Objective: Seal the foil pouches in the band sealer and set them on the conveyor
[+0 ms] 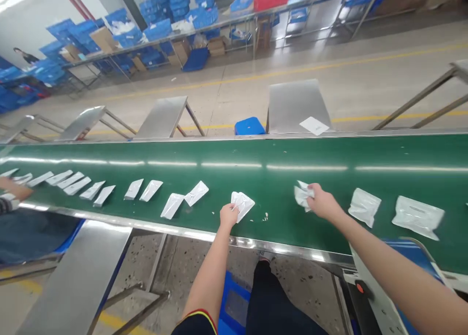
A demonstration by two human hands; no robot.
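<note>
**Q:** Left hand (229,215) is clamped on what?

**A:** On crumpled plastic bag (244,206), near front edge of green conveyor belt (234,179). Right hand (321,202) grips second crumpled bag (303,196).

**Q:** What lies around?

**A:** Flat packets (104,195) in rows at left, smooth bags (417,218) at right.

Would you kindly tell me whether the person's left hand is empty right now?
No, the left hand is gripping a crumpled white plastic packet on the green conveyor belt.

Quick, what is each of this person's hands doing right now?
Left hand: closed, pinching a white plastic bag.
Right hand: closed, gripping a crumpled white plastic bag.
</note>
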